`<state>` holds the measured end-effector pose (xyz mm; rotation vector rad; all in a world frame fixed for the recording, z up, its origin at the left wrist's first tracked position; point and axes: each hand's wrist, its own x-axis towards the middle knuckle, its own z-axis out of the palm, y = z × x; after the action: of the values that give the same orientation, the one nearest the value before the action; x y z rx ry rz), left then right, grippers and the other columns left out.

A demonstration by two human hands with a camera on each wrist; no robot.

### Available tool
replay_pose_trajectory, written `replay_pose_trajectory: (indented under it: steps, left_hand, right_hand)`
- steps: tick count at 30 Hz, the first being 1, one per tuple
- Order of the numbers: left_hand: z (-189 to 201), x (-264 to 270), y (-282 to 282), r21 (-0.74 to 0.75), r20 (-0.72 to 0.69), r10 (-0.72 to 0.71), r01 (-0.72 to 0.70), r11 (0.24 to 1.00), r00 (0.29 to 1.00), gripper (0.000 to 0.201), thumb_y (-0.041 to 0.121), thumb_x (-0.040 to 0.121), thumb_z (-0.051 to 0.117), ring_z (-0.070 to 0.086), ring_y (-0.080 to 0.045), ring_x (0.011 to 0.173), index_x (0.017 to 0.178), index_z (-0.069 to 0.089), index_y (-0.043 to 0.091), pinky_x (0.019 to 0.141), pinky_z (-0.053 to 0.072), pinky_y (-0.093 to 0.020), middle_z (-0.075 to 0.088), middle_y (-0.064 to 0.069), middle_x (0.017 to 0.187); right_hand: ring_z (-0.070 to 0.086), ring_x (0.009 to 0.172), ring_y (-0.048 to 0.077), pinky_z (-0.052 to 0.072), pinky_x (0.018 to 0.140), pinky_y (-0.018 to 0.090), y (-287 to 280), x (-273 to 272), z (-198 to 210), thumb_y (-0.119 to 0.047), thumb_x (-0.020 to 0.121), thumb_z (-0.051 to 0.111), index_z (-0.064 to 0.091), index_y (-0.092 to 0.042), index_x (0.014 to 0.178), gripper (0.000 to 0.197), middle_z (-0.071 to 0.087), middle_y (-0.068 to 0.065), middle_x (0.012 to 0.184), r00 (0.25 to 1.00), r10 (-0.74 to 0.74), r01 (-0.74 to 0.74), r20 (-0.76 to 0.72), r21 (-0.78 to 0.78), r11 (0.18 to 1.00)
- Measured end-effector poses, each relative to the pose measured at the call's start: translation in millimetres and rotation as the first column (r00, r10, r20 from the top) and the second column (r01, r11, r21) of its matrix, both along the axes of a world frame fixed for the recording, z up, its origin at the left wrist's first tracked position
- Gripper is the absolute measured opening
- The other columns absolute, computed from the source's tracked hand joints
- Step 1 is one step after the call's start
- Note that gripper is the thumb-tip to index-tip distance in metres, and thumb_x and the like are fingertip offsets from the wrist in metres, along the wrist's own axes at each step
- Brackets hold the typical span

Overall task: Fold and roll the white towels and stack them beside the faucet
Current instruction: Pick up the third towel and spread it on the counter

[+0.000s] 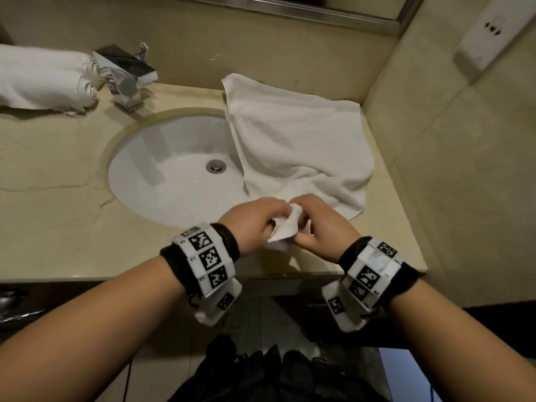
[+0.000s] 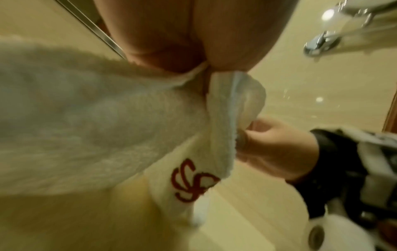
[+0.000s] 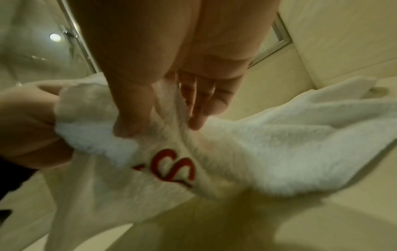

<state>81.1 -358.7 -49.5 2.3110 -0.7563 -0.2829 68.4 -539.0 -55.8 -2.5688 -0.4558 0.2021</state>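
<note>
A white towel point(image 1: 293, 140) lies spread on the counter right of the sink, its left edge hanging over the basin. My left hand point(image 1: 271, 223) and right hand point(image 1: 301, 220) meet at its near corner point(image 1: 285, 230) and both pinch it, lifted slightly off the counter. In the left wrist view my left hand point(image 2: 199, 71) grips the hem, and the right hand point(image 2: 272, 146) holds the fold beside a red embroidered logo point(image 2: 193, 180). In the right wrist view my right hand's thumb and fingers point(image 3: 133, 110) clamp the towel point(image 3: 279, 144). Rolled white towels point(image 1: 43, 79) lie left of the faucet point(image 1: 127, 79).
The oval white sink point(image 1: 162, 181) is set in the beige stone counter point(image 1: 52, 158). Tiled walls close in behind and on the right, with a socket plate point(image 1: 493, 33) on the right wall. The counter's front edge runs just under my wrists.
</note>
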Motion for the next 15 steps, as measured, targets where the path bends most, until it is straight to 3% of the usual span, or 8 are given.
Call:
replay_pose_trajectory:
  steps: [3, 5, 8, 10, 12, 15]
  left_hand:
    - [19.7, 10.8, 4.8, -0.070, 0.056, 0.036, -0.032, 0.997, 0.998, 0.041, -0.003, 0.079, 0.045, 0.053, -0.023, 0.106, 0.113, 0.060, 0.016, 0.080, 0.033, -0.019, 0.061, -0.007, 0.116]
    - [28.0, 19.9, 11.0, -0.075, 0.070, 0.108, -0.103, 0.992, 0.992, 0.031, 0.002, 0.086, 0.046, 0.055, -0.025, 0.106, 0.114, 0.058, 0.012, 0.080, 0.034, -0.022, 0.062, -0.009, 0.115]
    - [36.9, 29.5, 16.9, -0.062, 0.090, 0.155, -0.149, 0.987, 0.984, 0.024, 0.010, 0.092, 0.045, 0.056, -0.023, 0.097, 0.112, 0.058, 0.009, 0.073, 0.034, -0.023, 0.064, -0.007, 0.105]
    - [44.2, 33.9, 13.5, -0.064, 0.089, 0.139, -0.133, 0.989, 0.986, 0.029, 0.004, 0.089, 0.044, 0.052, -0.015, 0.092, 0.111, 0.058, 0.013, 0.071, 0.031, -0.019, 0.060, 0.003, 0.100]
    - [54.5, 37.0, 5.6, -0.085, 0.091, 0.115, -0.107, 0.991, 0.989, 0.028, 0.004, 0.089, 0.043, 0.051, -0.012, 0.091, 0.110, 0.059, 0.015, 0.073, 0.032, -0.018, 0.057, 0.007, 0.097]
    - [72.0, 42.4, -7.0, -0.109, 0.133, 0.087, -0.073, 0.991, 0.987, 0.021, 0.008, 0.091, 0.045, 0.051, -0.014, 0.090, 0.105, 0.060, 0.012, 0.073, 0.032, -0.019, 0.057, 0.005, 0.095]
  right_hand:
    - [0.054, 0.084, 0.025, 0.025, 0.063, 0.025, -5.7, 8.6, 19.6, -0.031, 0.070, 0.054, 0.056, -0.004, 0.088, 0.032, 0.059, 0.014, 0.091, 0.993, -0.021, 0.023, 0.115, -0.023, 0.999]
    - [0.053, 0.077, 0.024, 0.022, 0.060, 0.024, -24.1, 12.7, 38.2, -0.028, 0.067, 0.052, 0.052, -0.009, 0.081, 0.024, 0.059, 0.014, 0.083, 0.969, -0.151, 0.146, 0.195, 0.038, 0.989]
    - [0.049, 0.061, 0.022, 0.037, 0.055, 0.033, -60.5, 12.0, 64.3, -0.026, 0.075, 0.055, 0.046, -0.020, 0.080, 0.012, 0.053, -0.001, 0.068, 0.894, -0.364, 0.336, 0.261, 0.148, 0.930]
    - [0.049, 0.058, 0.015, 0.037, 0.051, 0.028, -76.5, 9.0, 77.8, -0.025, 0.078, 0.055, 0.043, -0.028, 0.080, 0.012, 0.051, -0.009, 0.064, 0.863, -0.405, 0.382, 0.302, 0.135, 0.914]
    - [0.049, 0.062, 0.020, 0.033, 0.052, 0.027, -84.0, 8.9, 85.1, -0.025, 0.081, 0.053, 0.042, -0.030, 0.080, 0.013, 0.050, -0.008, 0.065, 0.854, -0.420, 0.409, 0.308, 0.101, 0.907]
    - [0.046, 0.070, 0.024, 0.028, 0.060, 0.029, -85.5, 11.8, 91.6, -0.028, 0.083, 0.042, 0.040, -0.019, 0.085, 0.009, 0.048, 0.002, 0.074, 0.831, -0.483, 0.472, 0.278, 0.109, 0.875]
